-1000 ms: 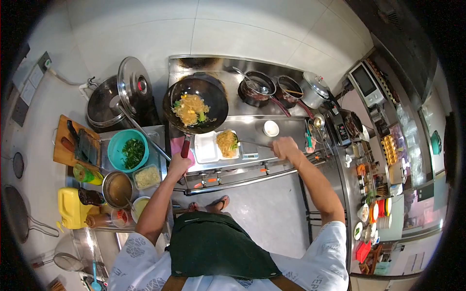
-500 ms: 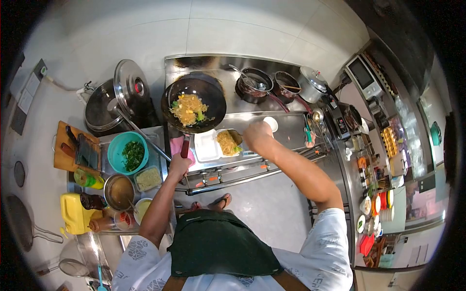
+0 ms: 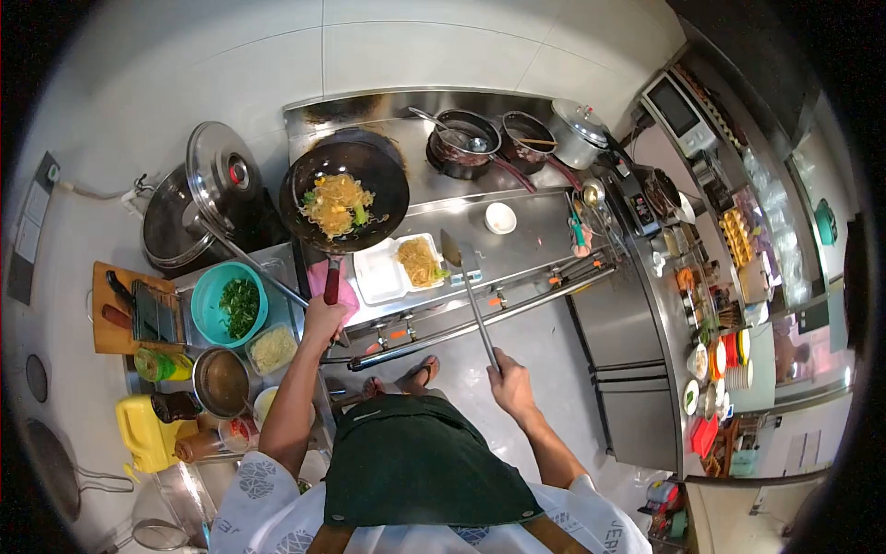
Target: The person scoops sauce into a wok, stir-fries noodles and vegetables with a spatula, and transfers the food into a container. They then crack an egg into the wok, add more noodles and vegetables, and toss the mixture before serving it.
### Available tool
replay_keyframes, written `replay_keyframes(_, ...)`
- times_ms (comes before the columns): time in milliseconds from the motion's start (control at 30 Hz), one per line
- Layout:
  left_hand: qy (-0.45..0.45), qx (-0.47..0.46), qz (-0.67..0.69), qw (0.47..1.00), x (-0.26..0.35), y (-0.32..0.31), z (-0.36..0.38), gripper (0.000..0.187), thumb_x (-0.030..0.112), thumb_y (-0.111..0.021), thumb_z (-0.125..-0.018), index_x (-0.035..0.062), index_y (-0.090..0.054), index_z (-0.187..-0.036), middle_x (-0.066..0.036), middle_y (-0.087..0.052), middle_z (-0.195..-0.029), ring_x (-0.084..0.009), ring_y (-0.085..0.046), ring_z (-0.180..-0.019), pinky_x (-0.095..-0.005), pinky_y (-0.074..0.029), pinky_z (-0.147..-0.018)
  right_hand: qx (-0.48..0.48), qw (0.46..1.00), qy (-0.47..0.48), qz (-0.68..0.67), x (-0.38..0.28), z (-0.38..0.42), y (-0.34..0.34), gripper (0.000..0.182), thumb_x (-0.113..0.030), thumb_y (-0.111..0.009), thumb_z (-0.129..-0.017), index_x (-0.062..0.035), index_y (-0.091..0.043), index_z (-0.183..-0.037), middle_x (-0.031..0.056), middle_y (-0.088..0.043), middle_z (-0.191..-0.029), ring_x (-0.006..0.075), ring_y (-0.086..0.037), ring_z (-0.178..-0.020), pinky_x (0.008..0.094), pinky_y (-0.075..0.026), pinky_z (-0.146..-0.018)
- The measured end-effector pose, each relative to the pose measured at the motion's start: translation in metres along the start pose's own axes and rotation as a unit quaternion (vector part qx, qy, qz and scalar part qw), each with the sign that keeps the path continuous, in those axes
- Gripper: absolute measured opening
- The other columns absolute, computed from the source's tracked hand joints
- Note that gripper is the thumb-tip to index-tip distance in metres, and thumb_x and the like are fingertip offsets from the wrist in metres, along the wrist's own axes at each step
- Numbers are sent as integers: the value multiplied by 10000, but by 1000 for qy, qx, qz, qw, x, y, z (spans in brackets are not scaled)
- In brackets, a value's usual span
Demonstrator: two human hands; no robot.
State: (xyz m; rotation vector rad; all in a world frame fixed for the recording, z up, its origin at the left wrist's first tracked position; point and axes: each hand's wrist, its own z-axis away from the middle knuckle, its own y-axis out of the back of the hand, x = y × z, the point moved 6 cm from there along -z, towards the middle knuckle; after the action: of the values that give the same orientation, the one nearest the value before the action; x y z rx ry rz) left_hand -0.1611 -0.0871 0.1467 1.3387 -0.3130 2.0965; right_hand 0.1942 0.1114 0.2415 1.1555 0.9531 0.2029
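Observation:
My left hand [image 3: 324, 322] is closed around the dark red handle of a black wok [image 3: 392, 198]. Stir-fried noodles [image 3: 338, 205] with green vegetables and yellow bits lie in the wok. In my right hand [image 3: 510, 380] is the far end of a long metal wok spatula [image 3: 473, 305], its blade pointing toward the stove. Left of that blade stands an opened white takeaway box [image 3: 377, 273], with a portion of noodles [image 3: 420, 261] in its right half. A pink cloth [image 3: 347, 294] lies beneath the wok handle.
A small white bowl [image 3: 500, 219] sits on the steel counter. Two saucepans [image 3: 464, 143] and a lidded pot [image 3: 580, 138] stand behind it. At left are a turquoise bowl [image 3: 202, 303] of chopped greens, a steel pot [image 3: 220, 380] and a large lidded stockpot. A rail [image 3: 415, 346] runs along the stove front.
My right hand has come back from over the counter toward my body, and the spatula now shows at full length, its blade off the noodles. The left hand still grips the wok handle.

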Motion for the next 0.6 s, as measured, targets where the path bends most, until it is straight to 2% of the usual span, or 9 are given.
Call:
replay_keyframes(33, 4, 5, 0, 1000, -1, 2, 1, 128, 117, -626, -769, 21, -546, -741, -24, -498, -525, -140, -471, -368, -299, -353, -323, 9, 999, -21, -36, 6, 6, 6, 425, -83, -646, -875, 32, -590, -1280, 283, -679, -939, 400, -687, -807, 458, -542, -700)
replay_keyframes(67, -5, 6, -5, 1000, -4, 2, -1, 123, 118, -620, -768, 20, -550, -743, -26, -497, -522, -138, -467, -368, -296, -348, -321, 32, 999, 10, -43, 13, 10, 9, 433, -109, -653, -894, 37, -599, -1298, 256, -701, -939, 303, -691, -694, 397, -530, -628)
replay_keyframes(167, -5, 3, -5, 1000, 1, 1, 3, 113, 112, -615, -769, 26, -548, -741, -27, -502, -524, -139, -470, -370, -299, -350, -323, -14, 983, -132, -129, 13, 25, 20, 313, -103, -611, -903, 15, -610, -1193, 237, -637, -781, 333, -648, -682, 418, -508, -659)
replay_keyframes(200, -6, 0, -2, 1000, 1, 0, 3, 112, 111, -615, -768, 27, -547, -739, -27, -502, -524, -139, -471, -370, -299, -353, -324, -24, 973, -170, -152, 16, 28, 19, 316, -111, -615, -904, 6, -622, -1197, 177, -608, -692, 234, -605, -598, 375, -499, -613)
replay_keyframes(300, -10, 0, 8, 1000, 2, 0, 3, 111, 106, -616, -765, 32, -542, -730, -29, -504, -525, -140, -474, -372, -300, -363, -327, -55, 938, -229, -253, 27, 30, 3, 351, -112, -616, -901, -2, -616, -1234, 145, -597, -665, 186, -584, -558, 355, -497, -587)
replay_keyframes(400, -14, 4, 10, 1000, 2, 0, 3, 113, 103, -620, -763, 35, -539, -722, -32, -507, -527, -142, -479, -376, -301, -373, -330, -75, 940, -224, -248, 24, 23, -15, 401, -133, -629, -891, -15, -612, -1274, 195, -640, -718, 266, -642, -614, 384, -515, -621)
replay_keyframes(500, -17, 0, 6, 1000, 3, -1, 3, 117, 102, -623, -762, 36, -537, -718, -33, -508, -529, -143, -486, -382, -300, -378, -331, -30, 983, -89, -156, 14, 9, -41, 398, -158, -624, -890, 5, -625, -1253, 266, -677, -805, 378, -681, -730, 435, -529, -668)
replay_keyframes(533, -18, -1, 6, 1000, 2, -1, 2, 118, 102, -623, -763, 36, -536, -716, -33, -509, -530, -143, -488, -383, -300, -379, -331, 3, 996, 2, -85, 7, 4, -50, 481, -134, -643, -868, 50, -567, -1306, 244, -651, -783, 347, -647, -631, 449, -521, -635)
replay_keyframes(600, -18, 0, 6, 1000, 1, -1, 1, 120, 101, -623, -762, 35, -536, -714, -33, -510, -531, -143, -491, -385, -300, -381, -332, 4, 999, 28, -13, 1, 3, -61, 454, -113, -628, -853, 37, -571, -1278, 267, -647, -831, 418, -643, -715, 488, -524, -680)
